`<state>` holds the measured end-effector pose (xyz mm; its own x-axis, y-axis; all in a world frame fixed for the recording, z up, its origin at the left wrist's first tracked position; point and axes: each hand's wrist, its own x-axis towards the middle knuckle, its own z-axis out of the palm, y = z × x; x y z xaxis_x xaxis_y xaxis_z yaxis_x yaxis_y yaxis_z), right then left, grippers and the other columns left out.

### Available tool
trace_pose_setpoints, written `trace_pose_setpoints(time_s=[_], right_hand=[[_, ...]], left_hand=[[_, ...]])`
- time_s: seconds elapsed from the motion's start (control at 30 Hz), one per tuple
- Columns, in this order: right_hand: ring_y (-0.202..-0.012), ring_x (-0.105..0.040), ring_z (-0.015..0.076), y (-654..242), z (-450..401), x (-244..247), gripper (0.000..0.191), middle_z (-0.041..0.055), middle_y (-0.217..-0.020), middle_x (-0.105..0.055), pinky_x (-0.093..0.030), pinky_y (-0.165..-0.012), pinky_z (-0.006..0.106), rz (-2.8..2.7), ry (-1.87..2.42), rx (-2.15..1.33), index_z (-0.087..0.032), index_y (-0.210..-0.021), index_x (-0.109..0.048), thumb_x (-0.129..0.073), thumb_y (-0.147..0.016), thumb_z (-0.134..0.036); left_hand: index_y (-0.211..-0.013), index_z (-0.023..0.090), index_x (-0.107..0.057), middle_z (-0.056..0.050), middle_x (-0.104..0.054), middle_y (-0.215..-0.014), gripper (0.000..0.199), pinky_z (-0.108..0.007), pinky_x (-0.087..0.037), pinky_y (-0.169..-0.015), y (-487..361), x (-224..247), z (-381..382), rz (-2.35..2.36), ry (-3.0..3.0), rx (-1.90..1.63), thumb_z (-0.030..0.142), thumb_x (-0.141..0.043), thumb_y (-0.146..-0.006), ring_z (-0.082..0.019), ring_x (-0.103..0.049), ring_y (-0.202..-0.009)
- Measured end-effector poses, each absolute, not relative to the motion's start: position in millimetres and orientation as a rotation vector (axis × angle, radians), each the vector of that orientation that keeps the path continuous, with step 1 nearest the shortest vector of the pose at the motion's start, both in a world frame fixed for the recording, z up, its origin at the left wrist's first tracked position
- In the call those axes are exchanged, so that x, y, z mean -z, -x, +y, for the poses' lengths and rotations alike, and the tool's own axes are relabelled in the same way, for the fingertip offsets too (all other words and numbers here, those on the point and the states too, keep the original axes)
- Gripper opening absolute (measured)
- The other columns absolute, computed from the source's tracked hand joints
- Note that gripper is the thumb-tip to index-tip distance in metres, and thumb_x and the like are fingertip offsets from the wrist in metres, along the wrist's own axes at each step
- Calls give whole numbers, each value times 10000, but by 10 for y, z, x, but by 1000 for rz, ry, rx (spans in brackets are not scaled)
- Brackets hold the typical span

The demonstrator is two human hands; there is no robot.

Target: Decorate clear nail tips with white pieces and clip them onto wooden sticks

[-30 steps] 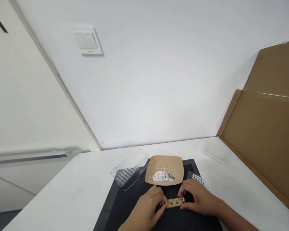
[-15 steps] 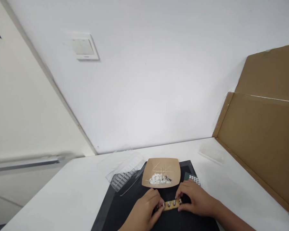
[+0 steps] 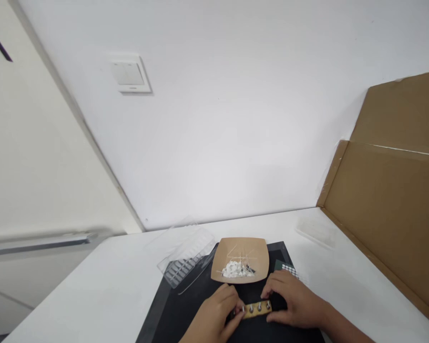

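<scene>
A narrow yellowish wooden strip (image 3: 256, 309) with several small metal posts standing in a row lies across the black mat (image 3: 195, 312). My left hand (image 3: 219, 309) pinches its left end, and the fingers hide that end. Around the right end, my right hand (image 3: 289, 297) has thumb and fingers parted. The thumb tip is close to the strip's lower right corner; whether it touches I cannot tell. Just beyond the hands sits a brown paper tray (image 3: 260, 267) holding a heap of small white pieces (image 3: 236, 269) and some thin clear sticks.
Clear plastic compartment trays (image 3: 186, 257) lie at the mat's left edge, near a thin curved tool (image 3: 193, 281). A dark green sheet with white dots (image 3: 288, 267) is partly behind my right hand. A clear lid (image 3: 314, 232) and a cardboard panel (image 3: 389, 205) stand at the right.
My right thumb and fingers have spread apart at the strip's right end, baring the last metal post. My left hand keeps its pinch. The whole view has shifted slightly.
</scene>
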<state>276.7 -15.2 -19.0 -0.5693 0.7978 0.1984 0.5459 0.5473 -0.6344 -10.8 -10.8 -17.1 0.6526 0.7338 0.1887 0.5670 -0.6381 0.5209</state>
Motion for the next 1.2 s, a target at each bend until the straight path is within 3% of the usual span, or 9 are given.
trace_pose_setpoints(time_s=[0.13,0.4,0.5,0.73,0.93,1.2], right_hand=[[-1032,-631,236,-2872,-181,37,481,36,-1126,-689,-478,-920,363,-2234,1066,-732,-253,-1143,-653,-918,-755,-362],[-1037,-662,253,-3046,-452,-19,376,59,-1100,-690,-548,-944,401,-2065,1104,-572,-305,-1288,-571,-722,-944,-302],[-948,-677,247,-3029,-594,66,347,53,-1025,-689,-571,-891,390,-1964,1085,-453,-307,-1285,-549,-684,-966,-283],[-728,-628,222,-3006,-689,466,80,36,-840,-622,-549,-676,342,-1654,1211,-329,-262,-1094,-543,-561,-1036,-314],[-769,-635,227,-2828,-723,442,96,56,-875,-631,-546,-696,346,-1656,1289,-319,-245,-1082,-562,-538,-1045,-331],[-836,-661,225,-3195,-120,-115,122,43,-936,-692,-495,-838,410,-1960,1406,-73,-231,-1097,-624,-550,-1022,-295]], left_hand=[[-923,220,-667,-39,-689,-905,100,-275,-471,-729,108,153,-96,995,-2471,-568,179,-596,-979,-191,-632,-869],[-931,226,-665,-34,-691,-925,87,-270,-467,-738,118,162,-77,962,-2474,-578,152,-621,-941,-187,-638,-884],[-949,225,-674,-38,-693,-927,98,-273,-470,-750,116,167,-77,954,-2494,-586,149,-613,-941,-188,-640,-890],[-937,215,-680,-40,-687,-927,81,-282,-473,-769,115,156,-75,952,-2495,-536,173,-612,-953,-192,-638,-908],[-978,211,-675,-48,-681,-965,93,-290,-479,-789,115,135,-91,937,-2501,-524,167,-593,-968,-198,-636,-929],[-972,209,-651,-51,-661,-955,78,-303,-485,-785,128,148,-74,909,-2537,-532,193,-576,-991,-208,-624,-928]])
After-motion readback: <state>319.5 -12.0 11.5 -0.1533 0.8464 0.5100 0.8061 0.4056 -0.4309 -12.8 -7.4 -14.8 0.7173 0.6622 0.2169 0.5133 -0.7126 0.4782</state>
